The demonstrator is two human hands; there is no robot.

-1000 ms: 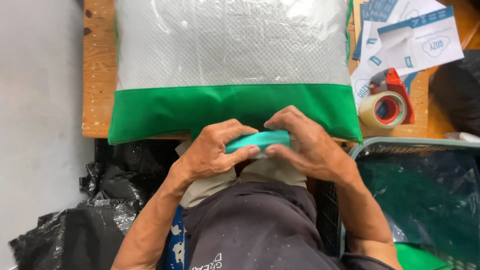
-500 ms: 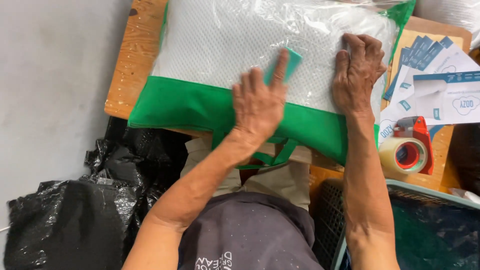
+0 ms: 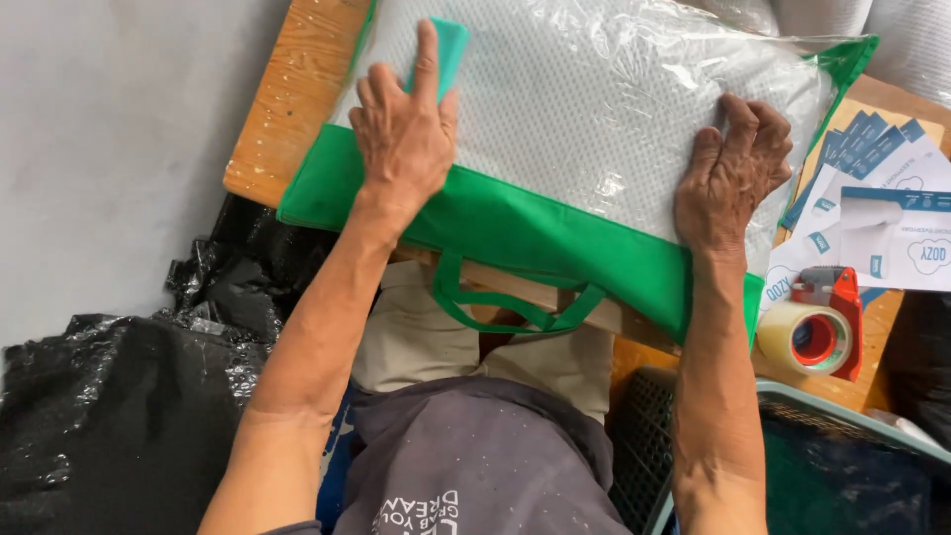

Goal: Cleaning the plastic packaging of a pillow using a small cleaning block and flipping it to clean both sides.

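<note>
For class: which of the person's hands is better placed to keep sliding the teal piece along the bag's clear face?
Left. The left hand already presses the teal piece against the bagged pillow; the right hand only steadies it.

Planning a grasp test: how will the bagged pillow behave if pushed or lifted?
The bagged pillow is probably soft and light for its bulk: it bulges like stuffing. Its glossy clear plastic looks slippery. The right hand seems to dent it, so it would likely sag if lifted; the green handle hangs limp.
</note>
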